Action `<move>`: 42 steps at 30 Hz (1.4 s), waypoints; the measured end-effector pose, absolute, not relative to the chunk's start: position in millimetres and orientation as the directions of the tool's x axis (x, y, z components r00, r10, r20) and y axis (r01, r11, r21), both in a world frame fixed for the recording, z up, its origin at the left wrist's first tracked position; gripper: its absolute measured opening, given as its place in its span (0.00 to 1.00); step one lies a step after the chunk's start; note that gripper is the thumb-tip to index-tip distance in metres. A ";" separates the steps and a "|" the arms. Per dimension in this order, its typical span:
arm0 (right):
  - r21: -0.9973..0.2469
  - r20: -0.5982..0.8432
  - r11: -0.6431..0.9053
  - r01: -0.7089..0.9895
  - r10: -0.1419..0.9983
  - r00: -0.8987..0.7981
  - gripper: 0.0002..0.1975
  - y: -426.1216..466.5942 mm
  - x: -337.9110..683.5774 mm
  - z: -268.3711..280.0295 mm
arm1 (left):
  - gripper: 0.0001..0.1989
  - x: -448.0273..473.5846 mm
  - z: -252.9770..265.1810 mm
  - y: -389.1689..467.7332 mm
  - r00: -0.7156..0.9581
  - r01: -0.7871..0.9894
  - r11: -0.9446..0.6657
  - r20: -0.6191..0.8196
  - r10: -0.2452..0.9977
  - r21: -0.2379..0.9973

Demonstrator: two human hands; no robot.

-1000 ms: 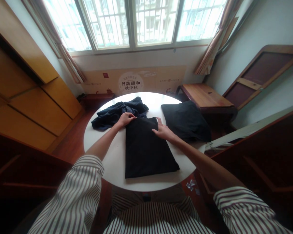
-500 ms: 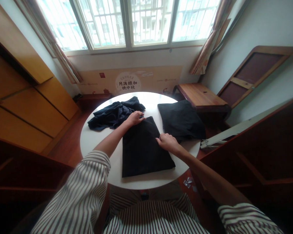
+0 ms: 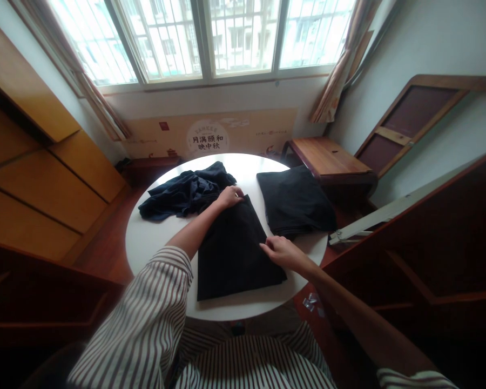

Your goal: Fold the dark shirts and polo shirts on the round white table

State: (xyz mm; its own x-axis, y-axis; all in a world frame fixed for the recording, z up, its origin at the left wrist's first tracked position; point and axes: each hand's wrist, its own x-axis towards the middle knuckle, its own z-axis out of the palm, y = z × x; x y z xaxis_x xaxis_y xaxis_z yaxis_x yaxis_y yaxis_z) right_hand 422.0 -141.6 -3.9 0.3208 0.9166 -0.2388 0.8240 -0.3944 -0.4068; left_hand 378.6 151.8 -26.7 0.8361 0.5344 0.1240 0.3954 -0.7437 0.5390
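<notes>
Left hand [image 3: 229,197] pinches the folded black garment [image 3: 235,256] at twelve o'clock, right hand [image 3: 282,252] its edge at three; advisable: even tension, layers flush, creases smoothed outward.

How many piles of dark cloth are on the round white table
3: a crumpled navy-black cloth heap, far left; a flat black folded cloth, nearest, at the left hand and right hand; a black folded pile, far right. More may be hidden inside.

Left hand [image 3: 229,197] and right hand [image 3: 283,252] pinching black cloth [image 3: 237,254], white table [image 3: 149,237]
</notes>
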 end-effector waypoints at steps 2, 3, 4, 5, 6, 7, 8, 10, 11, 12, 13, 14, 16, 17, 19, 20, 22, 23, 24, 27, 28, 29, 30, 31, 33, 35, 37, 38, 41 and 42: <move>-0.450 -0.226 -0.370 0.813 0.928 0.298 0.18 -147.0 422.3 -3.1 | 0.09 380.6 -26.2 151.2 0.826 0.390 -0.740 0.147 0.544 0.548; -0.460 -0.222 -0.368 0.808 0.929 0.296 0.17 -148.8 422.5 -2.2 | 0.09 382.0 -26.3 150.6 0.819 0.390 -0.737 0.158 0.551 0.552; -0.461 -0.220 -0.370 0.806 0.928 0.300 0.17 -150.2 422.8 -1.2 | 0.10 383.4 -26.9 149.9 0.812 0.391 -0.734 0.168 0.559 0.555; -0.452 -0.218 -0.378 0.808 0.925 0.311 0.16 -151.2 423.3 -0.4 | 0.10 384.9 -27.8 149.1 0.805 0.394 -0.731 0.174 0.567 0.558; -0.432 -0.216 -0.388 0.814 0.921 0.324 0.15 -152.1 423.8 0.1 | 0.10 386.2 -29.2 148.0 0.798 0.400 -0.726 0.177 0.576 0.559; -0.406 -0.212 -0.397 0.823 0.917 0.338 0.15 -153.0 424.2 0.1 | 0.10 387.4 -30.8 146.7 0.791 0.409 -0.721 0.177 0.585 0.559; -0.374 -0.210 -0.407 0.833 0.913 0.351 0.14 -154.2 424.4 -0.4 | 0.10 388.2 -32.6 145.3 0.783 0.422 -0.716 0.174 0.597 0.557; -0.289 -0.210 -0.437 0.852 0.897 0.388 0.14 -157.9 422.6 -2.3 | 0.10 389.0 -36.5 141.9 0.765 0.451 -0.705 0.169 0.621 0.548; -0.237 -0.203 -0.459 0.856 0.885 0.418 0.14 -160.3 420.3 -3.2 | 0.10 389.2 -38.2 140.0 0.758 0.463 -0.702 0.170 0.630 0.541; -0.190 -0.180 -0.479 0.857 0.875 0.449 0.14 -162.6 417.0 -3.7 | 0.11 389.2 -39.7 138.2 0.752 0.471 -0.702 0.172 0.636 0.534; -0.155 -0.134 -0.490 0.858 0.871 0.473 0.13 -164.6 412.8 -3.6 | 0.11 389.2 -41.0 136.4 0.749 0.476 -0.704 0.176 0.638 0.526; -0.140 -0.067 -0.480 0.866 0.877 0.475 0.14 -165.7 408.1 -2.7 | 0.11 389.0 -42.1 134.7 0.749 0.479 -0.708 0.180 0.638 0.519; -0.169 0.091 -0.339 0.925 0.929 0.358 0.15 -163.8 398.3 1.0 | 0.11 388.7 -43.7 132.4 0.752 0.476 -0.718 0.189 0.632 0.507; -0.195 0.159 -0.199 0.960 0.960 0.231 0.16 -160.4 393.9 3.2 | 0.10 388.5 -44.4 131.9 0.754 0.473 -0.723 0.194 0.628 0.503; -0.231 0.227 0.130 0.964 0.971 -0.076 0.19 -150.2 386.7 6.2 | 0.10 388.2 -45.4 132.1 0.758 0.463 -0.733 0.206 0.618 0.498; -0.246 0.226 0.268 0.932 0.951 -0.213 0.21 -144.6 383.7 6.2 | 0.10 388.3 -45.6 132.9 0.761 0.456 -0.738 0.212 0.613 0.497; -0.278 0.172 0.431 0.858 0.902 -0.397 0.28 -136.1 377.8 2.3 | 0.10 388.8 -44.5 135.5 0.771 0.434 -0.750 0.225 0.596 0.499; -0.296 0.133 0.468 0.833 0.884 -0.449 0.32 -134.1 374.6 -1.2 | 0.10 388.8 -42.8 137.1 0.778 0.419 -0.758 0.232 0.583 0.501; -0.314 0.097 0.490 0.813 0.868 -0.486 0.34 -134.0 371.1 -5.4 | 0.10 388.2 -40.2 138.7 0.785 0.402 -0.765 0.241 0.571 0.503; -0.349 0.046 0.514 0.784 0.845 -0.533 0.39 -141.0 360.3 -17.2 | 0.11 376.9 -27.9 142.3 0.790 0.352 -0.798 0.302 0.533 0.490; -0.353 0.043 0.512 0.783 0.845 -0.533 0.39 -144.2 357.4 -19.6 | 0.11 368.4 -23.3 142.5 0.793 0.334 -0.822 0.333 0.510 0.461; -0.356 0.042 0.508 0.785 0.847 -0.529 0.38 -147.0 355.2 -21.1 | 0.11 357.1 -19.4 142.2 0.799 0.320 -0.849 0.362 0.481 0.422; -0.356 0.041 0.504 0.787 0.850 -0.526 0.37 -149.3 353.8 -21.8 | 0.11 343.5 -16.6 141.3 0.803 0.313 -0.871 0.385 0.455 0.377; -0.357 0.041 0.500 0.789 0.852 -0.521 0.36 -151.3 353.1 -21.8 | 0.13 328.0 -15.1 140.2 0.804 0.318 -0.887 0.400 0.439 0.335; -0.367 0.048 0.484 0.794 0.862 -0.504 0.36 -155.1 353.0 -20.7 | 0.16 295.6 -16.7 138.2 0.804 0.365 -0.890 0.389 0.450 0.275; -0.389 0.058 0.463 0.796 0.875 -0.480 0.37 -161.1 352.7 -19.3 | 0.20 269.1 -22.5 138.7 0.806 0.439 -0.865 0.319 0.499 0.243; -0.413 0.064 0.448 0.793 0.883 -0.466 0.38 -170.8 350.0 -18.3 | 0.23 255.9 -28.3 142.4 0.810 0.506 -0.833 0.209 0.548 0.226; -0.425 0.066 0.448 0.786 0.882 -0.467 0.39 -176.8 347.7 -17.7 | 0.24 254.9 -30.0 145.0 0.803 0.537 -0.813 0.158 0.574 0.224; -0.466 0.083 0.468 0.751 0.868 -0.489 0.41 -194.7 341.3 -15.1 | 0.23 266.4 -27.3 149.0 0.762 0.609 -0.760 0.099 0.640 0.229; -0.492 0.103 0.471 0.732 0.867 -0.488 0.40 -198.4 341.2 -13.5 | 0.23 271.3 -24.3 147.3 0.746 0.621 -0.749 0.118 0.656 0.233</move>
